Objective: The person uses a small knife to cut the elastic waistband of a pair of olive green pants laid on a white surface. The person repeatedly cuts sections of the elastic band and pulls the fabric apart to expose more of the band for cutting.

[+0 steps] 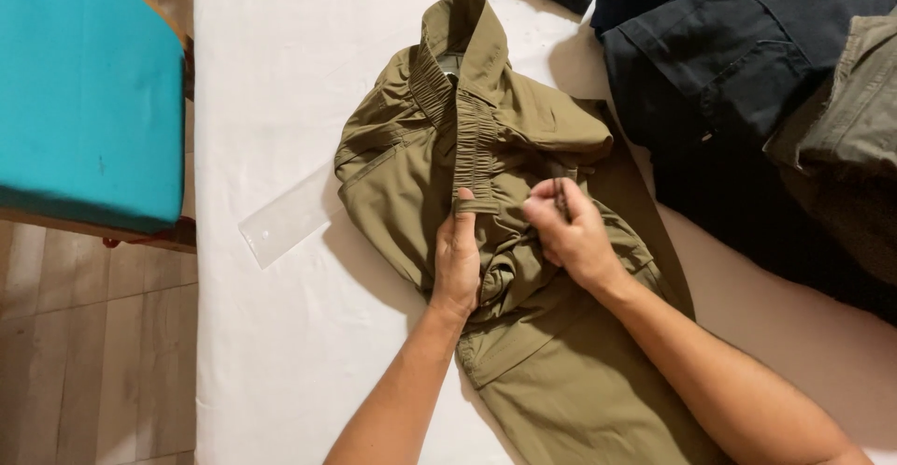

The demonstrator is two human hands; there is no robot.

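A clear, flat, rectangular plastic bag [285,217] lies on the white cloth-covered table [262,72], near its left edge and about midway along it. It lies at a slant, its right end tucked under the left side of the olive-green trousers [402,157]. No labels, signs or screens show.
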